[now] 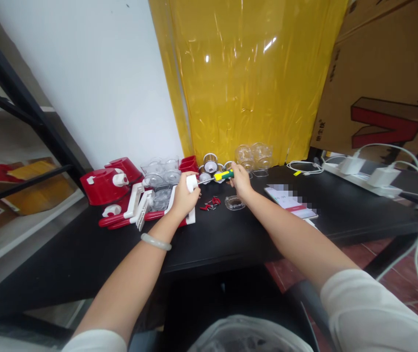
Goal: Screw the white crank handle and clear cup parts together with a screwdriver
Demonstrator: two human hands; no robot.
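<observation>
My left hand (186,194) is closed around a white plastic part (191,183), whose round end faces right. In my right hand (241,182) is a screwdriver (224,175) with a green and yellow handle. Its shaft points left and its tip meets the white part; the exact contact is too small to tell. Below the screwdriver lie small red pieces with metal bits (211,203). Beside them sits a clear shallow dish (234,202) with small dark things in it. White and red handled parts (135,210) lie left of my left hand.
Red housings (100,187) stand at the table's left, with clear plastic cups (161,173) beside them. Metal drums (210,163) and more clear cups (254,155) line the back. At right are a phone (291,200) and a power strip (363,179) with trailing cables.
</observation>
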